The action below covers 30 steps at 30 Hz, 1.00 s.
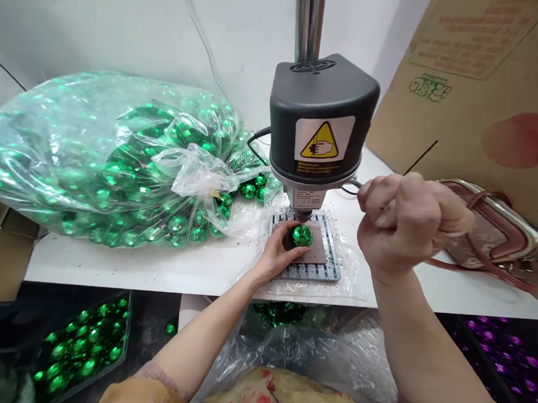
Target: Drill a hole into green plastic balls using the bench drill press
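Observation:
A shiny green faceted ball (302, 235) sits under the chuck of a black bench drill press (324, 109). My left hand (281, 249) curls round the ball's left side, thumb in front and fingers behind, pressing it on a brown pad (318, 251) over the grey slotted base plate (335, 267). The drill bit meets the top of the ball. At the right of the drill head my right hand (406, 216) is closed in a fist round the drill's feed lever, most of which it hides.
A large clear bag of green balls (131, 177) lies at left, some loose by its mouth. A brown handbag (500, 226) and cardboard box (470, 85) stand at right. Below the table are bins of green balls (84, 342) and purple balls (503, 348).

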Available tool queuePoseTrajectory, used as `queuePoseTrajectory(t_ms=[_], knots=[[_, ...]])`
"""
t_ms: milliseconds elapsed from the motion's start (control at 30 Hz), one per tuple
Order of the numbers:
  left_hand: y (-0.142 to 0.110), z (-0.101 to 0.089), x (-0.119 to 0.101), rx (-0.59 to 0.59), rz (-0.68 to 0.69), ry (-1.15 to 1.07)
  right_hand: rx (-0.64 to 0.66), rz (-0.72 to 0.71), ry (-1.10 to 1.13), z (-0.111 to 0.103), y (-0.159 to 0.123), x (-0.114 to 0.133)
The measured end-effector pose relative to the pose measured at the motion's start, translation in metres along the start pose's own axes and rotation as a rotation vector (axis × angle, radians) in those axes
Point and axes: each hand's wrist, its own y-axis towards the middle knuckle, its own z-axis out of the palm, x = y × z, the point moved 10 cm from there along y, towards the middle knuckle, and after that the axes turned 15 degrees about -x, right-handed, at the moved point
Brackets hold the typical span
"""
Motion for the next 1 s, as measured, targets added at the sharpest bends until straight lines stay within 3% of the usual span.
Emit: queuePoseTrajectory(t_ms=[133,467,700,1000], knots=[[0.0,0.0,-0.003,0.002,0.014,0.022,0.009,-0.06,0.026,-0.001,-0.003,0.003],[-0.001,0.0,-0.005,0.009,0.04,0.054,0.0,-0.02,0.025,-0.012,-0.011,-0.007],[-0.001,0.002,-0.004,0.027,0.006,0.029,0.067,-0.167,0.14,-0.011,-0.015,0.0],[-0.002,0.001,-0.002,0.022,0.004,0.003,0.089,-0.259,0.106,-0.018,-0.025,0.002]])
